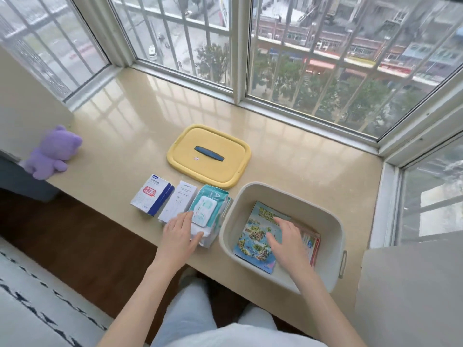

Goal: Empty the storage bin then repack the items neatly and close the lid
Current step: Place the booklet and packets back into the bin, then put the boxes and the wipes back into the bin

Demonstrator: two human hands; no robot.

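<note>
With the right hand (285, 236) spread flat on the thin, floppy booklet (258, 236) in the bin (225, 236), the left hand (179, 234) cups the soft, squashy wipes pack (206, 209) at its 9 o'clock, best gripped by its sides.

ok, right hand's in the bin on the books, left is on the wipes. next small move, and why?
Probably lift the wipes pack with the left hand into the bin. The right hand lies flat on the map book, which sits on the bin floor, two boxes wait outside, and the yellow lid is off.
</note>
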